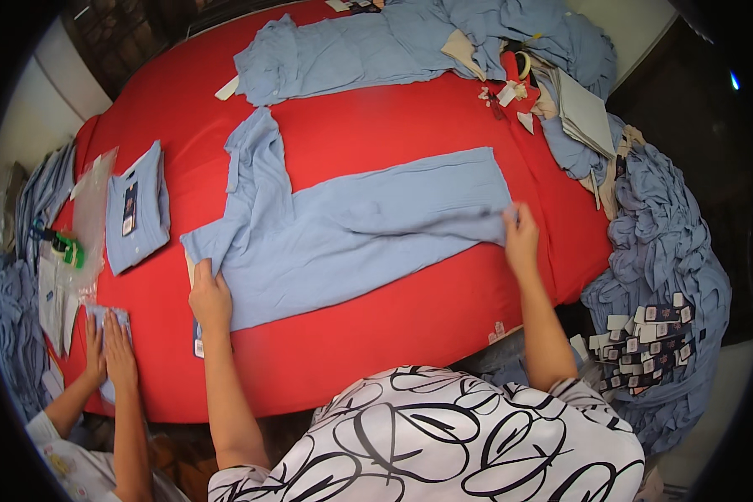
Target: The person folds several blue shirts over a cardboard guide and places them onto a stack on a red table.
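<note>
A light blue shirt (343, 234) lies spread sideways over the red cloth, one sleeve (255, 159) reaching away from me. My left hand (210, 299) is closed on its left edge, fingers curled over the fabric. Below that hand a dark and white tag (198, 341) hangs at the shirt's edge. At the other end, my right hand (521, 238) pinches the near corner of the hem. Soft creases run through the middle of the shirt between my hands.
A co-worker's hands (111, 360) press on folded blue fabric at the near left. Past them lie a folded shirt (142, 205), clear plastic bags (92, 217) and a green tape dispenser (69, 249). Blue garments (351, 54) line the far side; more garments (669, 226) and several tags (644, 343) heap at right.
</note>
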A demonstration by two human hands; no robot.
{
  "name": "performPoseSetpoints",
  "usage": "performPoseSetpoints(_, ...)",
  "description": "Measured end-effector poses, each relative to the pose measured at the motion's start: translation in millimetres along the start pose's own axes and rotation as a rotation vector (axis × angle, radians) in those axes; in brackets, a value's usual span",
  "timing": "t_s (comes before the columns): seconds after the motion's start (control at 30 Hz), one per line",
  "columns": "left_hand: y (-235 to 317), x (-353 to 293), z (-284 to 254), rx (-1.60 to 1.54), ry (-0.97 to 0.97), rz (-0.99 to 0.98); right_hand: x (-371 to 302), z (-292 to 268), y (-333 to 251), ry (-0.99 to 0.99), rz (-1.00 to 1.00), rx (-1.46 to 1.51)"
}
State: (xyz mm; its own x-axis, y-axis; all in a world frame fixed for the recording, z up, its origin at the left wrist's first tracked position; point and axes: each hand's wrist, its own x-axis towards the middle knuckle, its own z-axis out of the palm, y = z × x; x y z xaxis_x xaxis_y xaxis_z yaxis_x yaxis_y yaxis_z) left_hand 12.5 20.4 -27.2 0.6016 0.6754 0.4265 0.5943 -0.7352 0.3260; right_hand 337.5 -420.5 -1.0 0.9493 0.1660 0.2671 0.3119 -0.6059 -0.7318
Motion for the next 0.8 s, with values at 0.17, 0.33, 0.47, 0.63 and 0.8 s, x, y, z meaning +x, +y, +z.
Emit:
performPoseSetpoints(0.17,1,15,9,-0.015,-0.080,-0.053,119,31,7,0.028,-0.074,-0.387)
performPoseSetpoints(0.33,0,21,-4,0.117,-0.134,0.056,111,72,-21,0.158,-0.219,-0.615)
performPoseSetpoints(0.47,7,21,1,-0.066,0.058,0.109,51,92,-4,-0.086,-0.335,-0.578)
performPoseSetpoints(0.63,-11,22,12,-0.207,0.065,-0.017,66,75,-5,-0.188,-0.059,-0.741)
performPoseSetpoints(0.8,-18,24,12,-0.427,0.018,-0.169,96,93,-56,-0.072,0.093,-0.828)
